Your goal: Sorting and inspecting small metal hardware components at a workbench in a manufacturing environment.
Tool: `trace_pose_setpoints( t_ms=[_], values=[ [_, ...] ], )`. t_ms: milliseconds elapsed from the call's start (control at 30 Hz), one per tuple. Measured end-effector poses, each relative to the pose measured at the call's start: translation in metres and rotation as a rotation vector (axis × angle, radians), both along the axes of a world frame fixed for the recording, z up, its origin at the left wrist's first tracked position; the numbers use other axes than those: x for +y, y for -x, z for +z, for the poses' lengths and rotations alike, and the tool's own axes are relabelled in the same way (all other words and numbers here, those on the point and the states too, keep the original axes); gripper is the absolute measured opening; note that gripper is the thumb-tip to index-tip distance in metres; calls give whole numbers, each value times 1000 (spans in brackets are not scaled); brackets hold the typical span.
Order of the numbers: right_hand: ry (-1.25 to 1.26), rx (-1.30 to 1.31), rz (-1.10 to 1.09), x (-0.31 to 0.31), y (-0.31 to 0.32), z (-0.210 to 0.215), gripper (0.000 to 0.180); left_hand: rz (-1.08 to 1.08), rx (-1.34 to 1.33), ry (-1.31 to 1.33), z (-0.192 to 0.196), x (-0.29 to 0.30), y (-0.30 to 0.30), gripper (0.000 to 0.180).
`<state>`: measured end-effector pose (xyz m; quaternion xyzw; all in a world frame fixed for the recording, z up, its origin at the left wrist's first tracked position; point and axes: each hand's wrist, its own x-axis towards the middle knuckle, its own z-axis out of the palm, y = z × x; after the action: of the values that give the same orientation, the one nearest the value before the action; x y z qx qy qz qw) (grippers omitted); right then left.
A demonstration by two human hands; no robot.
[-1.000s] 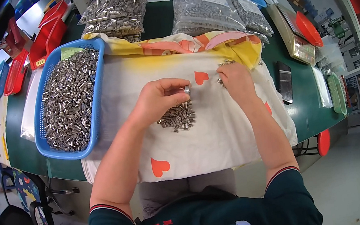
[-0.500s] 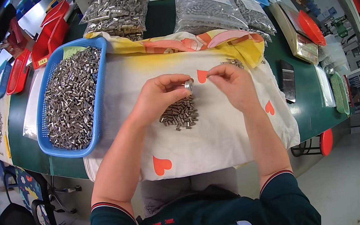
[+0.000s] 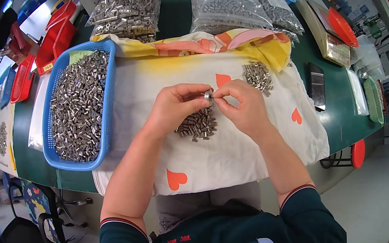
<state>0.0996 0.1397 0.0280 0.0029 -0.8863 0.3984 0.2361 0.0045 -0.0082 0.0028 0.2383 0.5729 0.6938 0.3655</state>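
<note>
Between thumb and fingers, my left hand [image 3: 171,108] pinches a short silver metal ring [image 3: 208,95]. My right hand [image 3: 243,106] is closed in a pinch right against the ring's right side; what its fingertips hold, if anything, is too small to make out. Below both hands, a pile of small metal sleeves [image 3: 198,125] lies on the white cloth [image 3: 243,157] with red hearts. A second, smaller pile of metal sleeves [image 3: 258,76] sits beyond my right hand, to its right.
On the left stands a blue basket [image 3: 109,103] full of small metal sleeves. Bags of metal parts [image 3: 128,9] and further clear bags [image 3: 226,6] line the back. A dark phone [image 3: 317,86] lies at the right, near a red tray [image 3: 342,27]. Red bins [image 3: 54,44] stand far left.
My right hand has moved left and slightly down, bringing its fingertips from a gap away up to the ring. The left hand keeps its pinch, and the right pile is now uncovered.
</note>
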Motion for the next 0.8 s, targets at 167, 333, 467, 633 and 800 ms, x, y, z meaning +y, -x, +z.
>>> trace_pose_setpoints(
  t_ms=[167, 333, 467, 633, 800],
  values=[
    [-80, -10, 10, 0, 0, -4, 8, -9, 25, 35, 0, 1, 1, 26],
    [67, -113, 58, 9, -3, 1, 12, -23, 23, 25, 3, 1, 1, 27],
    [231, -232, -3, 5, 0, 0, 14, -24, 25, 59, 4, 1, -1, 27],
    [-55, -55, -308, 57, 0, -8, 13, -22, 101, 128, 7, 1, 1, 27],
    [-438, -278, -290, 67, 3, -23, 9, -53, 25, 86, 5, 2, -1, 25]
  ],
)
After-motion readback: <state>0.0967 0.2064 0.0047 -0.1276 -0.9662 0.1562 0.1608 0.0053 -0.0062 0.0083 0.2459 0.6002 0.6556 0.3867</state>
